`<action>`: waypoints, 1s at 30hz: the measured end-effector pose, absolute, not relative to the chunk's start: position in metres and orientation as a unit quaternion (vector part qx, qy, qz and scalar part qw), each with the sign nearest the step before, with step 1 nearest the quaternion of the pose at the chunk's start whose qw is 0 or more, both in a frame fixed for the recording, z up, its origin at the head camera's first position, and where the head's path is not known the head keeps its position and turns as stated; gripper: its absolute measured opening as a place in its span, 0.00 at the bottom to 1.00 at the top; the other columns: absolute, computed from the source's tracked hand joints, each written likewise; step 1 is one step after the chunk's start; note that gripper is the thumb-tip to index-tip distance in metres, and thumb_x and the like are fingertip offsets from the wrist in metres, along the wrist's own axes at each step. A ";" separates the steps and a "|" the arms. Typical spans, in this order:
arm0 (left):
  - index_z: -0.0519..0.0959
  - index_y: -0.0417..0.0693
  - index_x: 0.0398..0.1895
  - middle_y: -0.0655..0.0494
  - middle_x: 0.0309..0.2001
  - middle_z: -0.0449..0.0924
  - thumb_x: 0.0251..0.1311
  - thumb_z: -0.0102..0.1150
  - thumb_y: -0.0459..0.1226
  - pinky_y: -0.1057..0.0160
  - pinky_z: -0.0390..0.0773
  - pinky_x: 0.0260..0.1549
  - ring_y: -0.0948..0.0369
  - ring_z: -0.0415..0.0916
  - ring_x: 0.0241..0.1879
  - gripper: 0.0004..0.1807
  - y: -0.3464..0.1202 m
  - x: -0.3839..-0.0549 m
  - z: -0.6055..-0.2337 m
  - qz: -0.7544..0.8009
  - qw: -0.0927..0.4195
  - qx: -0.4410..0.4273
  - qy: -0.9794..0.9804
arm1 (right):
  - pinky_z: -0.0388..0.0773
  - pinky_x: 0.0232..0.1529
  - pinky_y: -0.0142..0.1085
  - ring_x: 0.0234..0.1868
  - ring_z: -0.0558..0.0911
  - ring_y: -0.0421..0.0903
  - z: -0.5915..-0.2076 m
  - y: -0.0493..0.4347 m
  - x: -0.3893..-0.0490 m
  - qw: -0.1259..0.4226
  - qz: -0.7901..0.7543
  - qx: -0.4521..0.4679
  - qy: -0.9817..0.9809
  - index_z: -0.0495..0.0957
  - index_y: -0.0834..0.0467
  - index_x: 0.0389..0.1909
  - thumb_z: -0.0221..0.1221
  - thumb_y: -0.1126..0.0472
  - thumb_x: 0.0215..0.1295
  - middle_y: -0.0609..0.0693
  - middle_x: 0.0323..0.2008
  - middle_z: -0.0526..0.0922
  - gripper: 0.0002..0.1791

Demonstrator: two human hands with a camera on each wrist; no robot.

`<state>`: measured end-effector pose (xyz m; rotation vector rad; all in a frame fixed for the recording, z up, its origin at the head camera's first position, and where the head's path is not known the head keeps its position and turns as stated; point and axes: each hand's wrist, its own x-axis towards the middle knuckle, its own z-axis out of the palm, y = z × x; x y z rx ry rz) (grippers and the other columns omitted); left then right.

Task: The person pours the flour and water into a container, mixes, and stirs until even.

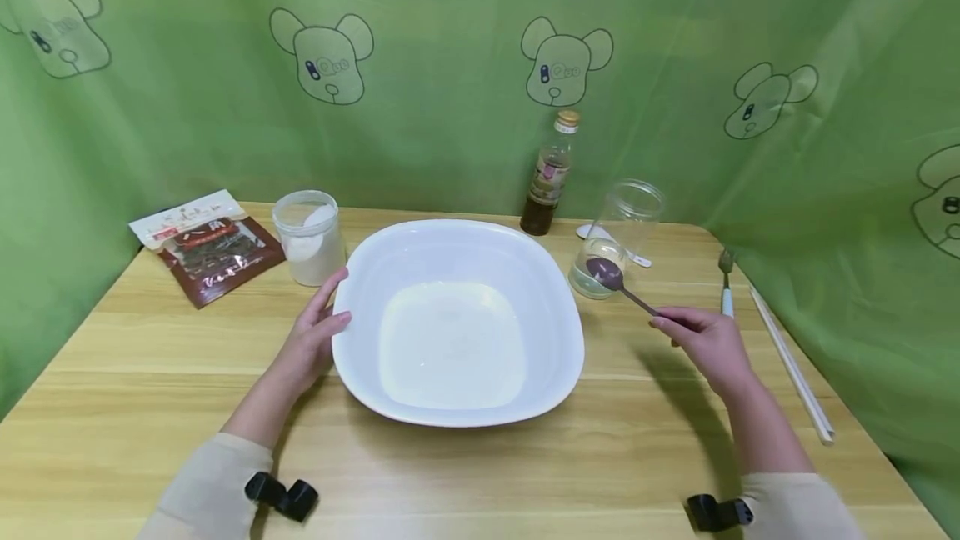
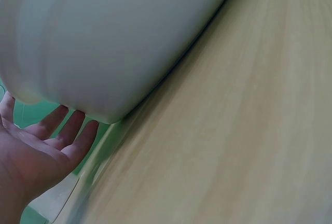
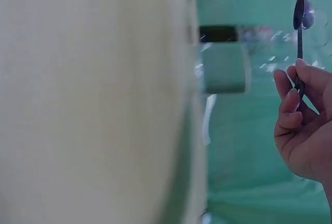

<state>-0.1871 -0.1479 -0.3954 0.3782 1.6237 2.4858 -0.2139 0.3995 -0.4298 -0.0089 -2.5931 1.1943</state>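
A large white basin (image 1: 457, 348) stands mid-table, with a little clear liquid showing at its bottom. Fingertips of my left hand (image 1: 315, 332) rest against its left side, the thumb near the rim; in the left wrist view the fingers (image 2: 67, 130) extend to the outer wall. My right hand (image 1: 708, 344) pinches the handle of a dark spoon (image 1: 606, 273) between thumb and fingers. The spoon's bowl overlaps a clear jar (image 1: 588, 280) of pale liquid in the head view. From the right wrist, the spoon (image 3: 303, 14) appears raised well off the table.
Behind the basin stands a sauce bottle (image 1: 547, 177). A white spoon (image 1: 637, 259) lies behind the jar. On the right are a fork (image 1: 726, 273) and white chopsticks (image 1: 795, 369). At left sit a tub of white powder (image 1: 307, 244) and a brown spice packet (image 1: 213, 252). Green curtain (image 1: 450, 65) encloses the table.
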 end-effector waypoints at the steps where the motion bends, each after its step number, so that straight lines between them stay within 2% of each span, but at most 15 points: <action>1: 0.49 0.50 0.65 0.41 0.49 0.63 0.54 0.43 0.29 0.58 0.75 0.37 0.54 0.72 0.41 0.33 -0.147 -0.187 -0.396 0.828 0.076 0.126 0.541 | 0.74 0.24 0.32 0.31 0.74 0.43 -0.425 0.395 -0.208 0.134 0.416 -0.009 -0.899 0.79 0.54 0.39 0.58 0.47 0.50 0.47 0.34 0.80 0.19; 8: 0.49 0.51 0.65 0.41 0.49 0.64 0.54 0.43 0.29 0.60 0.76 0.36 0.55 0.72 0.41 0.34 -0.147 -0.188 -0.397 0.829 0.076 0.125 0.540 | 0.73 0.30 0.31 0.33 0.73 0.36 -0.383 0.358 -0.175 0.072 0.402 -0.020 -0.913 0.76 0.67 0.42 0.57 0.52 0.53 0.56 0.37 0.78 0.23; 11: 0.49 0.51 0.65 0.40 0.50 0.62 0.53 0.43 0.29 0.59 0.75 0.37 0.54 0.71 0.42 0.34 -0.146 -0.188 -0.396 0.830 0.076 0.124 0.539 | 0.73 0.25 0.30 0.30 0.73 0.37 -0.386 0.359 -0.173 0.071 0.395 -0.025 -0.915 0.75 0.68 0.42 0.57 0.54 0.54 0.60 0.37 0.78 0.22; 15: 0.49 0.50 0.65 0.39 0.51 0.60 0.53 0.43 0.29 0.59 0.75 0.38 0.53 0.71 0.43 0.34 -0.146 -0.188 -0.396 0.830 0.077 0.122 0.538 | 0.72 0.21 0.30 0.27 0.72 0.39 -0.396 0.361 -0.173 0.088 0.382 -0.025 -0.920 0.77 0.69 0.40 0.57 0.57 0.54 0.61 0.34 0.78 0.19; 22: 0.49 0.50 0.65 0.39 0.50 0.62 0.53 0.43 0.29 0.59 0.75 0.37 0.53 0.71 0.42 0.34 -0.146 -0.188 -0.396 0.827 0.074 0.120 0.544 | 0.68 0.32 0.23 0.30 0.70 0.28 -0.412 0.361 -0.179 0.136 0.342 0.000 -0.930 0.80 0.66 0.34 0.60 0.59 0.51 0.58 0.33 0.79 0.14; 25: 0.48 0.49 0.65 0.40 0.49 0.64 0.53 0.43 0.29 0.59 0.76 0.37 0.54 0.72 0.41 0.34 -0.146 -0.187 -0.396 0.828 0.073 0.118 0.544 | 0.68 0.33 0.26 0.30 0.71 0.31 -0.416 0.359 -0.181 0.147 0.335 0.004 -0.931 0.80 0.66 0.33 0.60 0.59 0.51 0.57 0.32 0.78 0.13; 30: 0.49 0.50 0.65 0.43 0.47 0.66 0.53 0.42 0.29 0.60 0.76 0.36 0.55 0.73 0.40 0.34 -0.147 -0.187 -0.396 0.830 0.071 0.112 0.542 | 0.67 0.34 0.30 0.33 0.72 0.45 -0.419 0.355 -0.183 0.151 0.329 0.001 -0.932 0.80 0.67 0.33 0.60 0.60 0.51 0.58 0.32 0.76 0.13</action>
